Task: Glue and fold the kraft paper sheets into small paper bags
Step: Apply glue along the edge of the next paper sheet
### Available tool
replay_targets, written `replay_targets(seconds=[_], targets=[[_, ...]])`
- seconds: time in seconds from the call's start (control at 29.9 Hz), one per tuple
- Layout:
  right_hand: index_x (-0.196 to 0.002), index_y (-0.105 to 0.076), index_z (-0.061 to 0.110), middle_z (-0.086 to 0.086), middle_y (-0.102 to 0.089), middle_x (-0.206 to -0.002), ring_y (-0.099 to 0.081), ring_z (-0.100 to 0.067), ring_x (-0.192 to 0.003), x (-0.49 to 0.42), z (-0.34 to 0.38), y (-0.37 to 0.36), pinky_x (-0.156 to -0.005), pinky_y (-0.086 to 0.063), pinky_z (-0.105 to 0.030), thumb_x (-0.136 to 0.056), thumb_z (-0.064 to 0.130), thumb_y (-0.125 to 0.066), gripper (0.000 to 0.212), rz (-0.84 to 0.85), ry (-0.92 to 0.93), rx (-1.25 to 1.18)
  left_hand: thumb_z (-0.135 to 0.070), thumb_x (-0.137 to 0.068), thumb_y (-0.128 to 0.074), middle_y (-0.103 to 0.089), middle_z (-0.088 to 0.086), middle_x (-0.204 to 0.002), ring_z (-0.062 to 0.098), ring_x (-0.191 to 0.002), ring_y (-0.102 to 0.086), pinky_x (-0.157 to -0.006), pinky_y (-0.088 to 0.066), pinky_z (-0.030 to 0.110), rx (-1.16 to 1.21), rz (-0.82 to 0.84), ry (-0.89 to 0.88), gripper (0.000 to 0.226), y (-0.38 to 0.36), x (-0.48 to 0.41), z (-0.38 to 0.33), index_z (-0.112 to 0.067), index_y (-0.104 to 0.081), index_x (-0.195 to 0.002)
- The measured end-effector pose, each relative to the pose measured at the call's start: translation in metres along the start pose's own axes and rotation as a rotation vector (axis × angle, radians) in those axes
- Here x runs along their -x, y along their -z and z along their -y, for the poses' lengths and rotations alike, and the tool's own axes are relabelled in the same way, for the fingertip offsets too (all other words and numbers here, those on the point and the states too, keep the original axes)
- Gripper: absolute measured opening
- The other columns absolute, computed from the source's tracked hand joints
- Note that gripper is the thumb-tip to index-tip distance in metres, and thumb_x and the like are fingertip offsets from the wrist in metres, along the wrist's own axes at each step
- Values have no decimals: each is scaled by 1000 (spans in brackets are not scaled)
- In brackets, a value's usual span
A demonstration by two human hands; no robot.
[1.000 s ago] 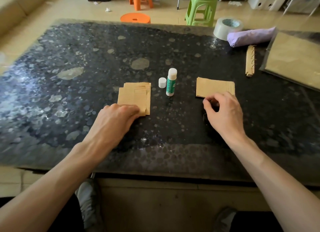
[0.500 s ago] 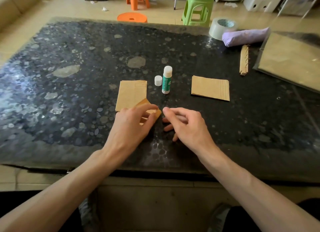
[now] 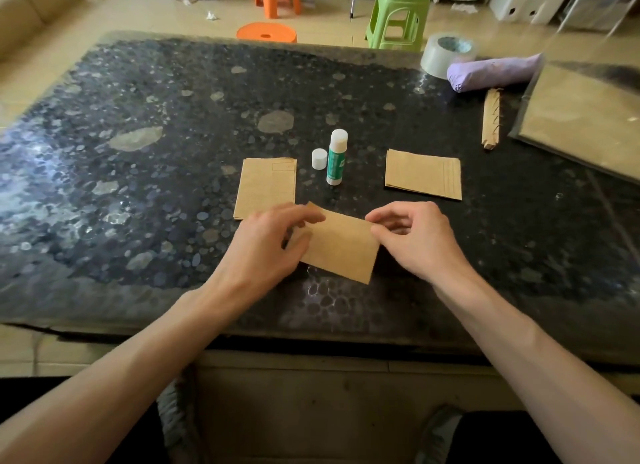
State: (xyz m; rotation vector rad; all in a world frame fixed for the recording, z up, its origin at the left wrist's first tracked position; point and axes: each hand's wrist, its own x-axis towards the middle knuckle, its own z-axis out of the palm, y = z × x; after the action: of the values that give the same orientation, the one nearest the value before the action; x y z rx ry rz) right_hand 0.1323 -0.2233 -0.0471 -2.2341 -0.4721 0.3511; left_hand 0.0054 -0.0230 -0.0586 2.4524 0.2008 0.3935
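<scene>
A small kraft paper sheet point(image 3: 341, 247) sits tilted just above the dark table near its front edge, held between both hands. My left hand point(image 3: 266, 245) pinches its left end with thumb and fingers. My right hand point(image 3: 415, 238) pinches its upper right corner. Behind my left hand lies a stack of kraft sheets point(image 3: 266, 186). A second stack point(image 3: 422, 174) lies to the right. Between the stacks stands an uncapped green glue stick point(image 3: 336, 158), with its white cap point(image 3: 319, 159) beside it.
At the back right of the speckled table point(image 3: 138, 186) are a tape roll point(image 3: 445, 53), a purple bundle point(image 3: 495, 71), a folded kraft strip point(image 3: 491, 119) and a large plastic-wrapped kraft pack point(image 3: 585, 117). Orange and green stools stand on the floor beyond.
My left hand lifted one sheet off the left stack and drew it toward the middle. My right hand left the right stack, came across and took the sheet's right corner.
</scene>
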Motion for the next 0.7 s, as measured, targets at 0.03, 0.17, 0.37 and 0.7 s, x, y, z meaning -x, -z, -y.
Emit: replay_targets(seconds=[0.03, 0.17, 0.37, 0.7], targets=[[-100, -80, 32, 20, -74, -92, -67, 5, -86, -2, -1, 4, -79, -52, -12, -94, 19, -76, 15, -1, 4, 25, -22, -94, -68, -66, -20, -117, -2, -109, -59, -93, -53, 29, -114, 36, -67, 27, -1, 1, 4, -28, -72, -120], [-104, -79, 32, 20, -70, -96, -63, 6, -89, -8, -5, 15, -72, -42, -9, -96, 21, -74, 15, 47, 20, 122, -41, -93, -68, -60, -14, -132, 10, -123, -53, -98, -48, 40, -249, 128, -175, 34, -7, 4, 12, -28, -70, -124], [-109, -77, 32, 17, -70, -101, -60, 6, -90, -11, -7, 21, -81, -46, -18, -97, 20, -73, 17, 93, 27, 183, -60, -87, -66, -56, -16, -136, 9, -128, -48, -102, -44, 39, -259, 176, -178, 52, -8, 4, 11, -33, -65, -131], [-110, -75, 34, 14, -68, -106, -61, -1, -94, -12, -5, 20, -83, -46, -23, -93, 23, -78, 21, 75, 24, 279, -59, -86, -65, -56, -18, -134, 11, -132, -45, -106, -42, 41, -224, 179, -166, 53, -12, 4, 12, -33, -64, -132]])
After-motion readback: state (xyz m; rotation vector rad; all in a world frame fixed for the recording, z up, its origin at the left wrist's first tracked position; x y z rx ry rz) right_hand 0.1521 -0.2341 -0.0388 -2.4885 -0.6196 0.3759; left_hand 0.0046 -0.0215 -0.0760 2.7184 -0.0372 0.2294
